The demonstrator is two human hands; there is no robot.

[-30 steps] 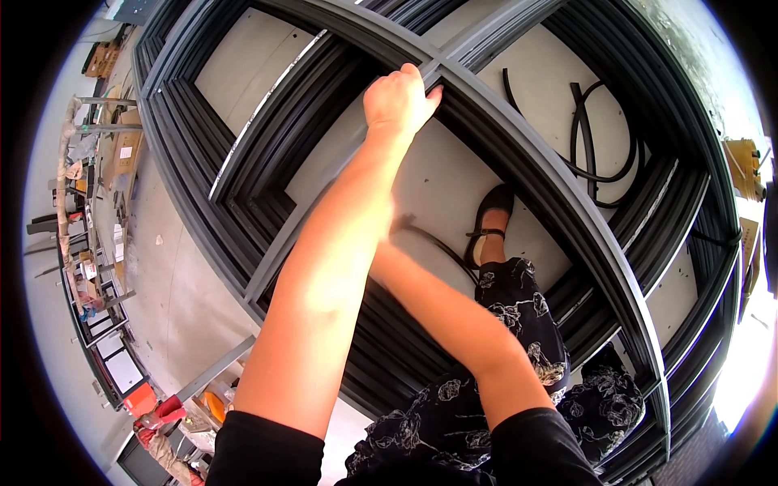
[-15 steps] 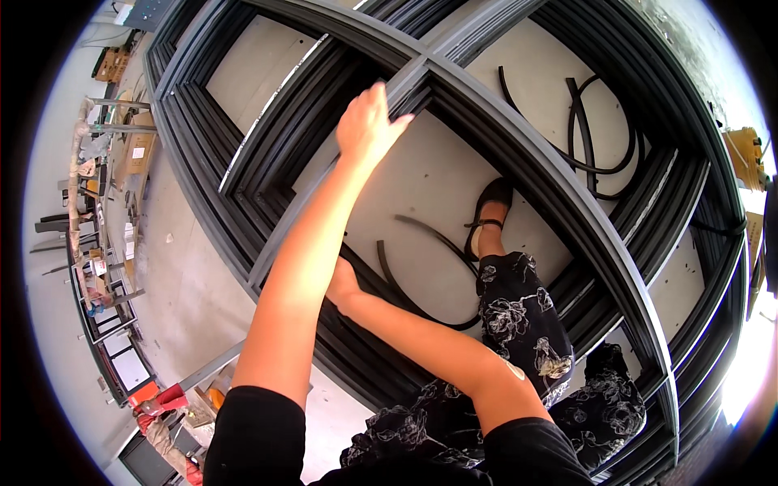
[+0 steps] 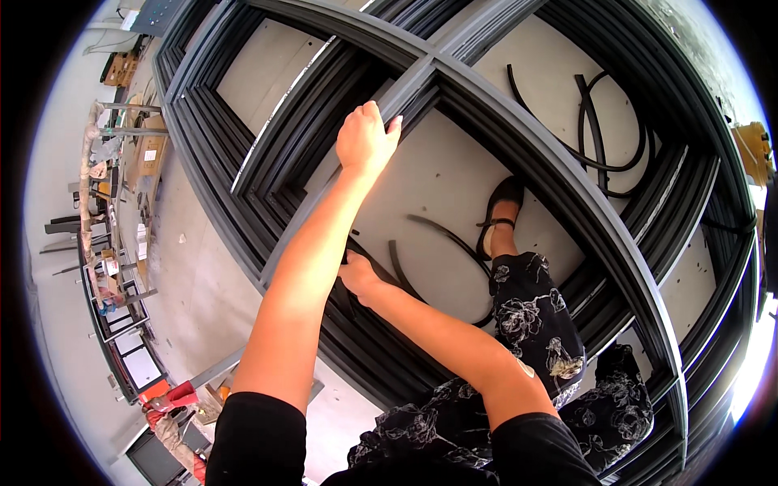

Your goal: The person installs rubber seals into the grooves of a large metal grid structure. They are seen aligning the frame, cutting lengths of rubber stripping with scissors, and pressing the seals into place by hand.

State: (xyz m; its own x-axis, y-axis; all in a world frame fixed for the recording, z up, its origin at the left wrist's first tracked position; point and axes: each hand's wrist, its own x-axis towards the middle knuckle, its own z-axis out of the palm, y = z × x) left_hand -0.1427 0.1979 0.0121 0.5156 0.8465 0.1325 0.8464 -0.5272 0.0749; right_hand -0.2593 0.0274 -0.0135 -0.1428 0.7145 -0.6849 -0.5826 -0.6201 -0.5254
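Note:
Dark metal frames with grey top edges lie stacked around me, like window frames. My left hand (image 3: 367, 144) reaches forward and rests on a grey crossbar (image 3: 411, 81) of the top frame. Its fingers curl over the bar, with the thumb on the near right side. Below my left forearm, my right hand (image 3: 357, 274) is closed at the inner side of the same bar. A black flexible strip (image 3: 345, 298) shows at its fingers, partly hidden by the hand and forearm. Nearby, more curved black strip (image 3: 442, 228) lies on the floor inside the frame opening.
My foot in a black shoe (image 3: 507, 194) stands inside the frame opening. Loops of black strip (image 3: 596, 130) lie in the far right opening. Along the left wall are a cluttered rack (image 3: 121, 178) and a cardboard box (image 3: 151, 146). A yellow object (image 3: 752, 154) stands at the right.
My left hand has slid a little back toward me along the bar. My right hand has shifted slightly up and right, and more black strip shows beside it. The whole view has drifted slightly.

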